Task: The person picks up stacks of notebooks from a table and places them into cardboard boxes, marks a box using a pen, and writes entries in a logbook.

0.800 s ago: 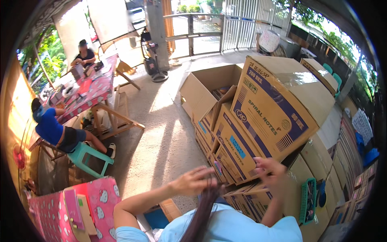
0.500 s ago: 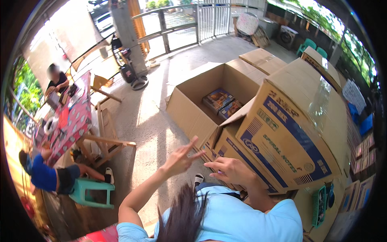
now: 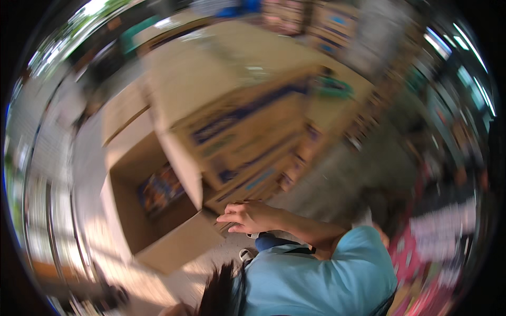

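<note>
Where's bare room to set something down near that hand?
Blurred view. The open box has bare floor inside, beside the colourful packs at its far end. The flat top of the big closed carton looks bare up to the green thing. Crowded around the hand, where the stacked cartons meet the open box's flap.

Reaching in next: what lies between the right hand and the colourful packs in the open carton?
Head view, blurred: only bare cardboard, the inner floor and near rim of the open carton, between the right hand and the colourful packs.
</note>
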`<act>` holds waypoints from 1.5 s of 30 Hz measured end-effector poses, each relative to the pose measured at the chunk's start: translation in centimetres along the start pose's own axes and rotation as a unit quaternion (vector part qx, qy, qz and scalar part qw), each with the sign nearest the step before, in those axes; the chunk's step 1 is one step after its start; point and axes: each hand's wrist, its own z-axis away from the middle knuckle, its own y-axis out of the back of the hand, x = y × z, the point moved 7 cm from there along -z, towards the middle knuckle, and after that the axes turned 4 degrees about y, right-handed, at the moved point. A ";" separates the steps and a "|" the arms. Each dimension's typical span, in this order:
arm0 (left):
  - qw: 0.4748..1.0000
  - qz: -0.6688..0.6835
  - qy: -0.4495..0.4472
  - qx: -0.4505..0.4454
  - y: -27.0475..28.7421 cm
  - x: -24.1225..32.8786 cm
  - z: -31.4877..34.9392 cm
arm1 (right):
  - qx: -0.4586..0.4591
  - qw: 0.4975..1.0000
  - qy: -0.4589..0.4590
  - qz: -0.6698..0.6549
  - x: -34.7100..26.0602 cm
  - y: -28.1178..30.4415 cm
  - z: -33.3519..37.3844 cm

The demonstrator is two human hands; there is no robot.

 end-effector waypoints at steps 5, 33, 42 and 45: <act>0.928 -0.056 0.165 -0.329 -6.8 -2.2 -7.8 | 0.184 0.948 -0.260 0.025 0.2 4.6 15.4; 0.858 -0.049 0.237 -0.453 -96.2 -19.2 -25.9 | 0.862 0.255 -0.436 -0.042 -21.3 29.4 104.4; 0.824 0.118 0.297 -0.469 -102.2 -21.2 -27.9 | 0.860 0.326 -0.380 -0.098 -17.9 31.7 97.9; 0.855 0.131 0.208 -0.458 -98.2 -18.4 -27.7 | 0.881 0.371 -0.282 -0.076 -18.6 29.9 93.3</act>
